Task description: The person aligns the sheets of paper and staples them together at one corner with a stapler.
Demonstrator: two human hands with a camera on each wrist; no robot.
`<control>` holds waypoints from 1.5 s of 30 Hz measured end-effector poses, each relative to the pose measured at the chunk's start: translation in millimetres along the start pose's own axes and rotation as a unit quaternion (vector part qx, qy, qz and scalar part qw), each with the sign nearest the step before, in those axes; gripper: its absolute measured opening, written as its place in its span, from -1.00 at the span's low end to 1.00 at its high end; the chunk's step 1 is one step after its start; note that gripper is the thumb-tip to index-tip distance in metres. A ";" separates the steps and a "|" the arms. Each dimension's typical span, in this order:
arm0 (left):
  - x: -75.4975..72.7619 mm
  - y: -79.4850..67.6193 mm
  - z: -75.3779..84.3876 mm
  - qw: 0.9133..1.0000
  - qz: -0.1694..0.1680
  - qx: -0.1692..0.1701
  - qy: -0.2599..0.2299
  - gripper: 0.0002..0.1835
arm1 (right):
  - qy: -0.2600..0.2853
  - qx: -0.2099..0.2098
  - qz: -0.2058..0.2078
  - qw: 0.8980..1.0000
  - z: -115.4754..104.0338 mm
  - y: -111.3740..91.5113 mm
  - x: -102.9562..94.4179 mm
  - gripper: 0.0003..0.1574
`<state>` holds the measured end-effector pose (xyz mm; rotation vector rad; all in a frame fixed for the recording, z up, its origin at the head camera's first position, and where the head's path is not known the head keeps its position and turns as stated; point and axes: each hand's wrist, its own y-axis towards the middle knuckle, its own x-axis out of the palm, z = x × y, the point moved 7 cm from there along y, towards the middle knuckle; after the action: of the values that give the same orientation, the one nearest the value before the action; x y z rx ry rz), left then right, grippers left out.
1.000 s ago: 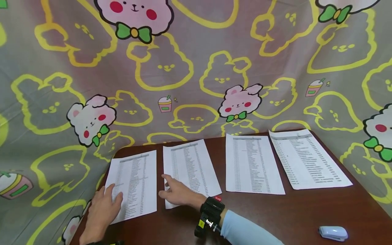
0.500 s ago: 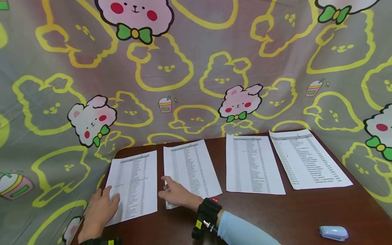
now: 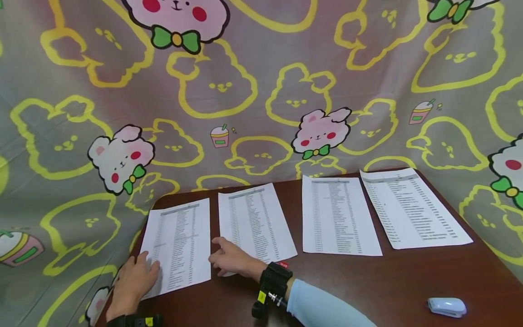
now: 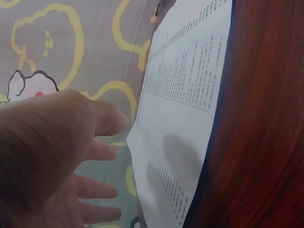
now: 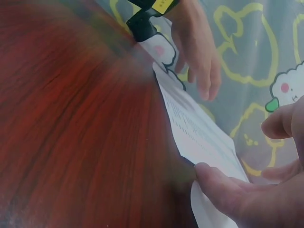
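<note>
Over the lower left part of the leftmost printed sheet (image 3: 175,250), my left hand (image 3: 132,282) lies with fingers spread and relaxed. In the left wrist view its thumb and fingers (image 4: 102,187) hold nothing beside the sheet's edge. My right hand (image 3: 234,258) is over the lower left corner of the second printed sheet (image 3: 257,222), partly covering it. Its index finger and thumb point left toward the gap between the two sheets. The right wrist view shows thumb and fingers apart with nothing between them, the thumb (image 5: 221,187) overlapping the paper.
Two more printed sheets, a third (image 3: 339,218) and a fourth (image 3: 416,211), lie along the back of the brown table (image 3: 367,281) to the right. A pale stapler (image 3: 446,307) sits near the front right. A patterned curtain (image 3: 261,91) hangs behind the table.
My left hand has drawn slightly back toward the sheet's lower left edge. The right hand has shifted a little left. The sheets keep their places, and the view has tilted slightly.
</note>
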<state>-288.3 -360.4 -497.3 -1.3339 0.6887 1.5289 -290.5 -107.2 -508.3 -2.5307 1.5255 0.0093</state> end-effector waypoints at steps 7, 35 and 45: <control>1.5 1.4 -4.1 1.000 0.004 -0.001 0.008 -0.29 | 0.041 0.021 0.021 0.999 2.8 -0.2 2.3 -0.26; 1.1 1.1 -3.0 1.000 -0.013 -0.007 0.024 -0.32 | 0.115 0.028 0.038 0.992 7.0 1.8 13.1 -0.37; -6.6 0.5 -10.6 0.999 0.022 -0.023 -0.026 -0.33 | 0.117 0.036 0.050 0.991 7.6 2.5 12.0 -0.40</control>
<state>-284.8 -371.8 -493.7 -1.3161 0.6576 1.6184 -286.4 -117.6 -517.4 -2.4669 1.7015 -0.3338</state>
